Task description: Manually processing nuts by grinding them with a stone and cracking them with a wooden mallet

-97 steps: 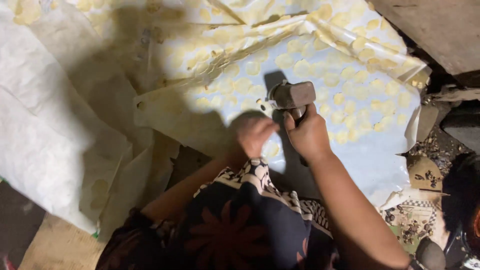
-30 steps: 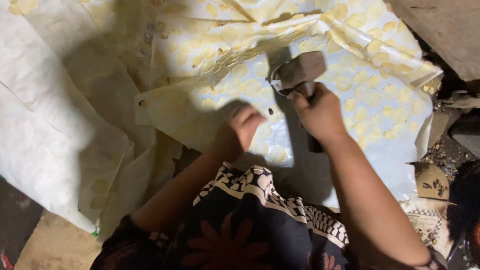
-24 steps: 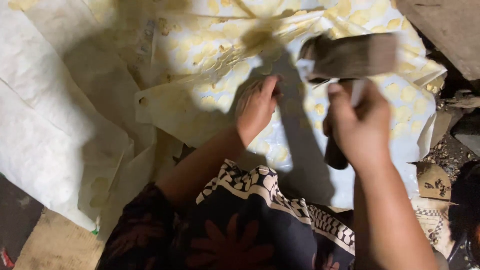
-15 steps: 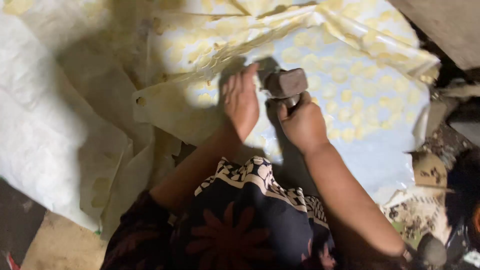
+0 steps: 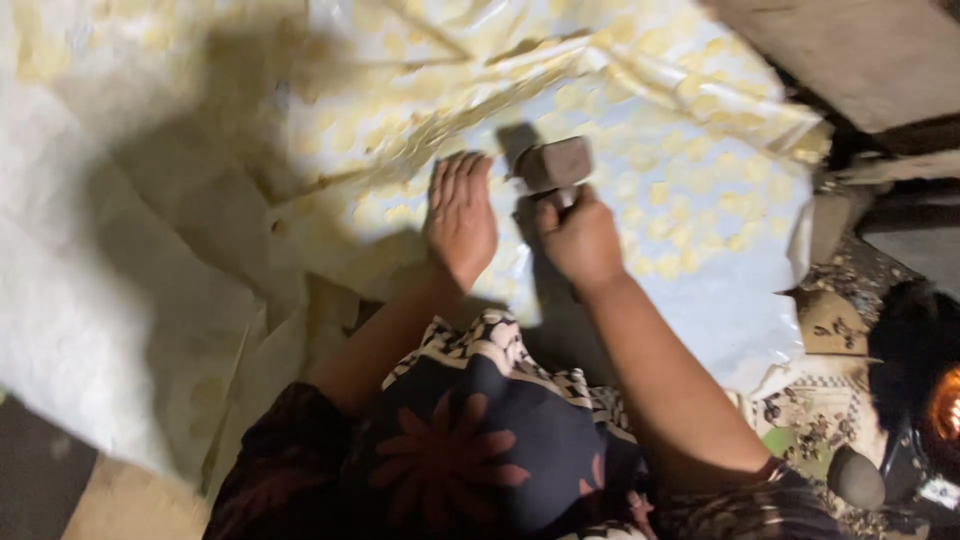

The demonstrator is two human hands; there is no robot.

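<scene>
Two bare hands work over a pale plastic sheet [image 5: 700, 230] printed with rows of small yellow rounds. The right hand [image 5: 580, 240] has its fingers wrapped tightly around the handle of a hammer [image 5: 553, 166], whose blocky grey-brown head sits just above the knuckles and just over the sheet; whether the head touches the sheet cannot be told. The handle is almost wholly hidden inside the fist. The left hand [image 5: 461, 215] lies flat, palm down, on the sheet just left of the hammer head, fingers straight and close together, holding nothing.

The sheet is creased and folded along the edge beyond the hammer, where it turns glossy and yellowish. Left of the hammer spreads a large crumpled white sack [image 5: 110, 290] of woven-looking material, partly in shadow. Below the hammer, nearest the camera, is the person's dark garment [image 5: 470, 440] with a large red flower print and a black-and-white patterned band. To the right of the hammer, past the sheet's edge, lie torn patterned scraps [image 5: 830, 330] in brown and white, and a small orange glow [image 5: 945, 405] shows at the frame's edge.
</scene>
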